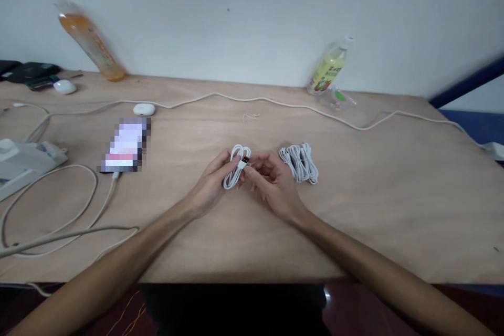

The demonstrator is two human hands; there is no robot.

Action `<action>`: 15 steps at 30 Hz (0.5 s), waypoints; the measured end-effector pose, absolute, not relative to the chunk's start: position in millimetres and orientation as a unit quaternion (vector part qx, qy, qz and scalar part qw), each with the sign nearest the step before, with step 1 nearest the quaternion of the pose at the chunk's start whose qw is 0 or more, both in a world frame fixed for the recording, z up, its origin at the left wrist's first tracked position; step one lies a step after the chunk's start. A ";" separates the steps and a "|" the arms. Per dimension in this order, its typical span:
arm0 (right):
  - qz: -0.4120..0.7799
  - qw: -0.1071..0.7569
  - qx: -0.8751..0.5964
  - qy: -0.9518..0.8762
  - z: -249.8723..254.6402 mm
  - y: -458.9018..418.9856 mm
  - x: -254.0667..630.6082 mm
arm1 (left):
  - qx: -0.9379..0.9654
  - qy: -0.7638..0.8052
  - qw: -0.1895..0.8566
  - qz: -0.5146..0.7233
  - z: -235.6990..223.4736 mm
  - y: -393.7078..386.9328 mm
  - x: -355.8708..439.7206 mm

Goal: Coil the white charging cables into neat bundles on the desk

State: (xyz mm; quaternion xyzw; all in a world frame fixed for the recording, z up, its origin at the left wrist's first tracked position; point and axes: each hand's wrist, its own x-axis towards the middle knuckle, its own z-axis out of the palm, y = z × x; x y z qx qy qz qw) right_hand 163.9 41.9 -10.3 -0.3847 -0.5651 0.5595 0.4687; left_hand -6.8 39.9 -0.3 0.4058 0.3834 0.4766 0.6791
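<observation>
A white USB cable (pixel 241 165), wound into a small coil, is held over the middle of the table. My left hand (pixel 212 181) grips the coil from the left, thumb on top. At its right side, my right hand (pixel 280 186) has thumb and fingers closed at the USB plug end; what exactly lies between the fingertips is partly hidden. Just beyond my right hand, several coiled white cables (pixel 301 163) lie side by side on the table. Thin pale ties (pixel 251 117) lie farther back.
On the wooden table (pixel 394 210), a phone (pixel 126 144) on a charging cable lies left, near a white earbud case (pixel 144 109). A power strip (pixel 31 163) sits far left. An orange drink bottle (pixel 92 44) and a yellow-green bottle (pixel 328 68) stand by the wall. A long white cord (pixel 268 100) crosses behind.
</observation>
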 end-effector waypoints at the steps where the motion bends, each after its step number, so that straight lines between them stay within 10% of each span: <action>1: 0.568 0.474 -0.383 -0.553 -9.9 42.5 162.7 | 0.417 0.385 0.670 0.478 -0.5 40.3 -7.3; 15: 0.622 0.467 -0.411 -0.476 -21.1 39.3 162.1 | 0.435 0.380 0.667 0.471 -13.1 41.5 -16.3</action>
